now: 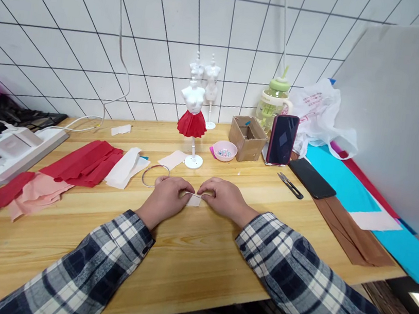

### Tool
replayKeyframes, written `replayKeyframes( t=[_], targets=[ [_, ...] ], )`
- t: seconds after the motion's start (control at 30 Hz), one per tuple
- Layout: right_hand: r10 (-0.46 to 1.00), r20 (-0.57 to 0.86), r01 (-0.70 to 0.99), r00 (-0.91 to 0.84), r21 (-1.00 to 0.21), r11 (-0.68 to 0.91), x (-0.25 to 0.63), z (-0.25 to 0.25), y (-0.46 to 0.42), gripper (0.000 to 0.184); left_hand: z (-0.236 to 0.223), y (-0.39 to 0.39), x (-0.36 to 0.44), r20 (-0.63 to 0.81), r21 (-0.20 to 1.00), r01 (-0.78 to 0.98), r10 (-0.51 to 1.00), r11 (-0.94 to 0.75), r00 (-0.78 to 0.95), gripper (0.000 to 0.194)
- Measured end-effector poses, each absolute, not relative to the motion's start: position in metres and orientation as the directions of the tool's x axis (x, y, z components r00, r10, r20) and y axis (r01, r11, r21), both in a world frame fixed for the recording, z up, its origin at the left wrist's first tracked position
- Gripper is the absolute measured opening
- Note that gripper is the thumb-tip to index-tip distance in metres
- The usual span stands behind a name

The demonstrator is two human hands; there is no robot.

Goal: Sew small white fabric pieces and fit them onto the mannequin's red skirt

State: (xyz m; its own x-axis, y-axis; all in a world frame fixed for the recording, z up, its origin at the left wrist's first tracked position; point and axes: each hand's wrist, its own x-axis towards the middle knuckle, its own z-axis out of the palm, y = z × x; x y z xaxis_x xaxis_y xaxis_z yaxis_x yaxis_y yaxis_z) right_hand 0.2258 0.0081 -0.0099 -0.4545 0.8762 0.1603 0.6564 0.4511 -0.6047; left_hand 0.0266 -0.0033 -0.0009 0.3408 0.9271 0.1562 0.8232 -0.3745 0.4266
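Between my two hands, low over the wooden table (180, 257), is a small pale piece (194, 201), paper or thin cloth; I cannot tell which. My left hand (170, 197) pinches its left end, thumb against fingers. On the other end, my right hand (223, 196) is closed in the same kind of pinch. The piece's upper edge looks folded or rolled between the fingertips. A thin wire ring (156, 166) lies just beyond my left hand. Past the hands stands a small white dress form (194, 97) wearing a red pleated skirt (192, 124).
Red cloth (82, 160), white strips (127, 167) and a power strip (18, 156) lie left. Behind are a pink bead dish (225, 151), a cardboard box (248, 139) and a propped phone (282, 138). Thread snips (290, 185), a black phone (311, 177) and brown cloth (351, 231) lie right.
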Motion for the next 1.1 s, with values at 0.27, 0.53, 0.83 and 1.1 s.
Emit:
replayKeyframes(
  t=[0.27, 0.53, 0.83, 1.1],
  targets=[
    [0.887, 0.164, 0.666, -0.431, -0.605, 0.436, 0.223, -0.009, 0.006, 0.025, -0.001, -0.004, 0.027, 0.189, 0.371, 0.849, 0.926, -0.375, 0.327, 0.02],
    [0.866, 0.169, 0.686, -0.47, -0.547, 0.48, 0.224, -0.007, 0.005, 0.024, 0.006, -0.01, 0.031, 0.246, 0.198, 0.854, 0.868, -0.481, 0.432, 0.024],
    [0.855, 0.182, 0.682, -0.486, -0.533, 0.501, 0.224, -0.007, 0.003, 0.022, 0.005, -0.009, 0.028, 0.237, 0.205, 0.841, 0.859, -0.5, 0.453, 0.024],
    [0.858, 0.182, 0.7, -0.48, -0.509, 0.5, 0.223, -0.007, 0.003, 0.034, 0.007, -0.009, 0.027, 0.221, 0.217, 0.837, 0.861, -0.501, 0.458, 0.025]
  ],
)
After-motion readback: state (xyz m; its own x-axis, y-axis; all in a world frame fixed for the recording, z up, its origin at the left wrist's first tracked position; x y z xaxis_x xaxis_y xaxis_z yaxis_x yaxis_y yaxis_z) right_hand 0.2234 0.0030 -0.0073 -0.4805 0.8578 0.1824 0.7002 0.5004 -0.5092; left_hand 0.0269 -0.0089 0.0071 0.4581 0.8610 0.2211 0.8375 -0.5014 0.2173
